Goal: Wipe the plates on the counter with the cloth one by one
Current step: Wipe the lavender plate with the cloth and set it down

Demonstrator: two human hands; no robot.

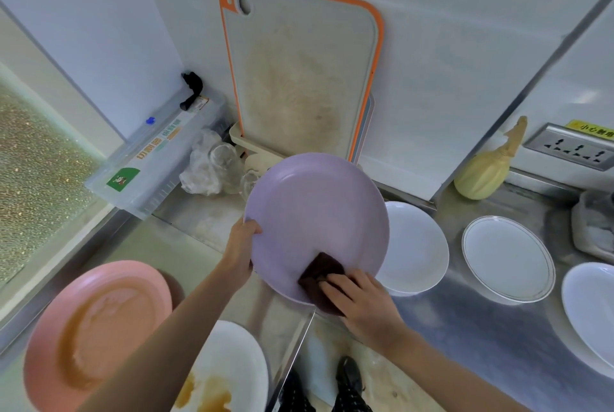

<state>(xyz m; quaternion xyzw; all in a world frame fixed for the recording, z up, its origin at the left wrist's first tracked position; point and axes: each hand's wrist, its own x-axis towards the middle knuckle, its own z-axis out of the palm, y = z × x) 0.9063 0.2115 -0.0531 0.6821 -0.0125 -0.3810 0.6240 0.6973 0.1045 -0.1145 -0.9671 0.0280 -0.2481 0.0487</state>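
Hands (363, 303), cloth (320, 273), purple plate (315, 212)

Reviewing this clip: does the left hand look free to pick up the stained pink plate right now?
Probably not: the left hand grips the rim of the lilac plate being wiped. The pink plate lies uncovered beside that forearm, so only the occupied hand stands in the way.
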